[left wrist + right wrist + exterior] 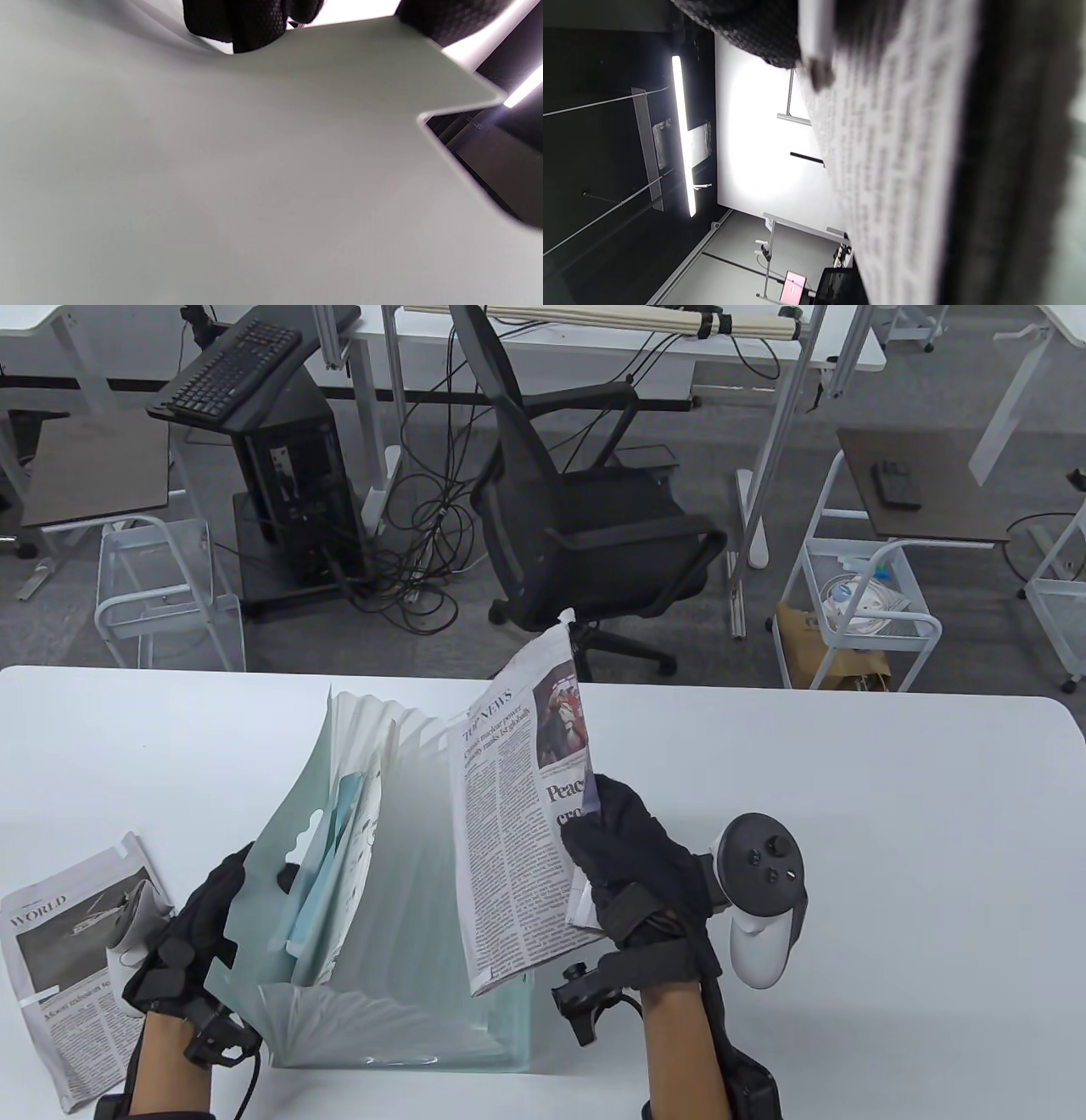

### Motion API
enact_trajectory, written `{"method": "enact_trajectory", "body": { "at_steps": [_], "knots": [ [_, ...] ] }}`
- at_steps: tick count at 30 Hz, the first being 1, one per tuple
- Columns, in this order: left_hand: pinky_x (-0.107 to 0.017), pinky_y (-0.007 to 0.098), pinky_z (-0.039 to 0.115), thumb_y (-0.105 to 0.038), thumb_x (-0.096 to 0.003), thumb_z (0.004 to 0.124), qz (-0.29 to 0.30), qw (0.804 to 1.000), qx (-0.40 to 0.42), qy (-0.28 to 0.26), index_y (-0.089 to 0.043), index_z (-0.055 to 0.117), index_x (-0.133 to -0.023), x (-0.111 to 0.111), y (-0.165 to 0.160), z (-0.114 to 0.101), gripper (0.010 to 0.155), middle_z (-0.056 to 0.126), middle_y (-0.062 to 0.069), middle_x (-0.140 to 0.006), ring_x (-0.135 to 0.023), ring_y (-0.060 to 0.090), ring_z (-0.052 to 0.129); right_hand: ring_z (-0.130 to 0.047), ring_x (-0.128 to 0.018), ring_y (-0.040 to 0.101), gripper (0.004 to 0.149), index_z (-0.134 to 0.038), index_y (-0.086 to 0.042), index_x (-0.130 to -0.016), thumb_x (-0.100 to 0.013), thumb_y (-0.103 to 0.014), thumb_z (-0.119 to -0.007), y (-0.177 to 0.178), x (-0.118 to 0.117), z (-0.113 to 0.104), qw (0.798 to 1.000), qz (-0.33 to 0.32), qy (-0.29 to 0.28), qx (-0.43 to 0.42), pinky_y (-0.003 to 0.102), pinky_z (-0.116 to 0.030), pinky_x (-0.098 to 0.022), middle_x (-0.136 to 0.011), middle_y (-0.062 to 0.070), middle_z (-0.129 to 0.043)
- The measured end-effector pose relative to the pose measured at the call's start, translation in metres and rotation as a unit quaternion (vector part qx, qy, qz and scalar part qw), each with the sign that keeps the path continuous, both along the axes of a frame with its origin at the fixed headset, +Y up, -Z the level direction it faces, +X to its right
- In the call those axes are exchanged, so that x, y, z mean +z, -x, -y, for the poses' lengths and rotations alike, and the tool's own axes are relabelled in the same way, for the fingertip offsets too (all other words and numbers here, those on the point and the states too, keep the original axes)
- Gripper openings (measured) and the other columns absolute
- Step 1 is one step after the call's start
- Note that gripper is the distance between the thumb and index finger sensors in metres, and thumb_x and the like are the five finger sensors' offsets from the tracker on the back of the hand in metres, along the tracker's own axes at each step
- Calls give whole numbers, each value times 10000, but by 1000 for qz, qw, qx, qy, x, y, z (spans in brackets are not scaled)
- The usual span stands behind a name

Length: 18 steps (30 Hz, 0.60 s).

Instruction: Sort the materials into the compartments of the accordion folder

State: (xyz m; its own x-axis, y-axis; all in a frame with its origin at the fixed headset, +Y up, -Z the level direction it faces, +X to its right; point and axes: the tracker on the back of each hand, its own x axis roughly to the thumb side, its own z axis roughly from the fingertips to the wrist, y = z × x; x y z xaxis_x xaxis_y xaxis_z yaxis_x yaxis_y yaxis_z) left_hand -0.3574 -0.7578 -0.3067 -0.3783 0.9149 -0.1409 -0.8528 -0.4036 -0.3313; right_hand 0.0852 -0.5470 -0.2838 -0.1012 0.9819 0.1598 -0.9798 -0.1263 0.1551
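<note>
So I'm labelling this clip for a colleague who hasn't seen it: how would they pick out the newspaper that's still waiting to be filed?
Start at the white table and find the pale green accordion folder standing open near its front edge. Left of it, past the left hand holding the folder's front cover, a folded newspaper lies flat. It is headed WORLD, whereas the other newspaper, headed TOP NEWS, is held by the right hand.

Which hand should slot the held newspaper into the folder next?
Right. The right hand already grips the folded newspaper upright over the accordion folder pockets. The left hand holds the folder's front flap open, so it seems best left there.
</note>
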Motion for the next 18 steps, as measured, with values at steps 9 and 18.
{"method": "enact_trajectory", "body": {
  "at_steps": [9,18],
  "knots": [
    [-725,681,329,-637,-518,709,2,1000,3,-1,-264,339,-1101,0,0,-1,784,708,99,-1022,-1083,344,493,-978,-504,403,509,-486,120,-1022,-637,-121,-716,29,-16,8,999,-22,21,10,356,-912,-345,-821,315,-736],
    [-725,678,323,-638,-520,708,6,1000,4,-1,-264,334,-1102,0,0,-1,786,703,99,-1025,-1085,342,488,-973,-517,407,511,-479,121,-1026,-643,-124,-712,50,-29,25,998,-36,57,13,361,-909,-355,-829,317,-729]
  ]
}}
